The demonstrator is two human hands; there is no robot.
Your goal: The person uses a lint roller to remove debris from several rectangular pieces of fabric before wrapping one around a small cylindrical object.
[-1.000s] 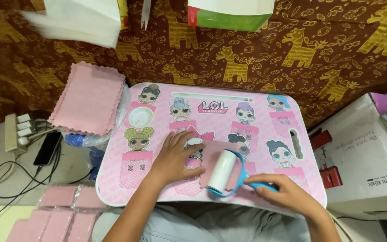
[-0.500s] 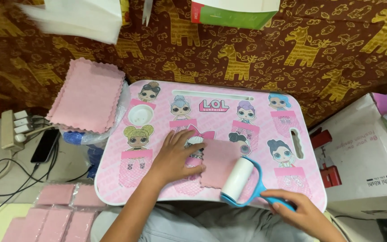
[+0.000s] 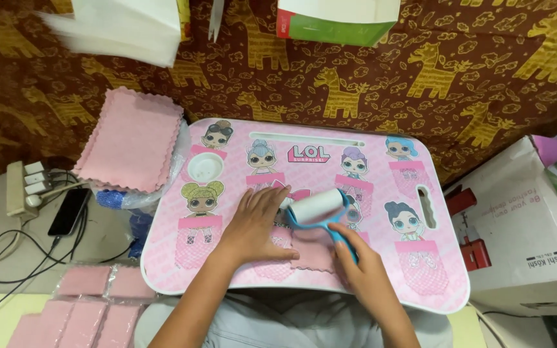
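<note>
A brown cloth (image 3: 420, 84) patterned with gold giraffes covers the far ground. On it at 12 o'clock lies a flat carton (image 3: 338, 18) with white top and green edge, and at 11 o'clock a stack of white sheets (image 3: 120, 26). At 3 o'clock stands a white cardboard box (image 3: 523, 219) with dark print on its side. The worktop (image 3: 433, 283) is a glossy pink lap tray with rounded corners, printed with cartoon dolls and a red label strip near its far edge. At 9 o'clock a pile of pink scallop-edged cloths (image 3: 130, 138) rests on clear plastic; at 7 o'clock lie clear packets of pink cloths (image 3: 72, 303).

Half a second ago the roller sat at the cloth's near right edge; now it has travelled up to its far edge.

The left hand (image 3: 256, 225) lies flat and open, pressing a small pink cloth (image 3: 314, 254) at the tray's centre. The right hand (image 3: 362, 270) is closed around the blue handle of a white lint roller (image 3: 317, 206)
</note>
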